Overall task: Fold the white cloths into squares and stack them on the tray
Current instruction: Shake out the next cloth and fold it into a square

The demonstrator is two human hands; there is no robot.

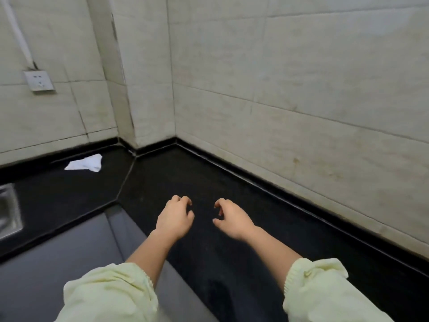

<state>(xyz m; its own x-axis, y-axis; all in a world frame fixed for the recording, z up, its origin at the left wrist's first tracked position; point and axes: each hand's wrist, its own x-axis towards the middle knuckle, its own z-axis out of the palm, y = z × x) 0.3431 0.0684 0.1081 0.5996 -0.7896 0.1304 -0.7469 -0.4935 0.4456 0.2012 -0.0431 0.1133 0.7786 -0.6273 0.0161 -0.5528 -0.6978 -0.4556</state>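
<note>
Sink (9, 212) cut off, cloth (86, 162) crumpled, left hand (175, 217), right hand (232, 219) curled

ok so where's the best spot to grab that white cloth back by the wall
Probably the rumpled right end of the white cloth, where folds stand off the counter; its left end tapers flat to a point. Come from the front with the left hand, the nearer one, since the wall sits close behind it.
</note>
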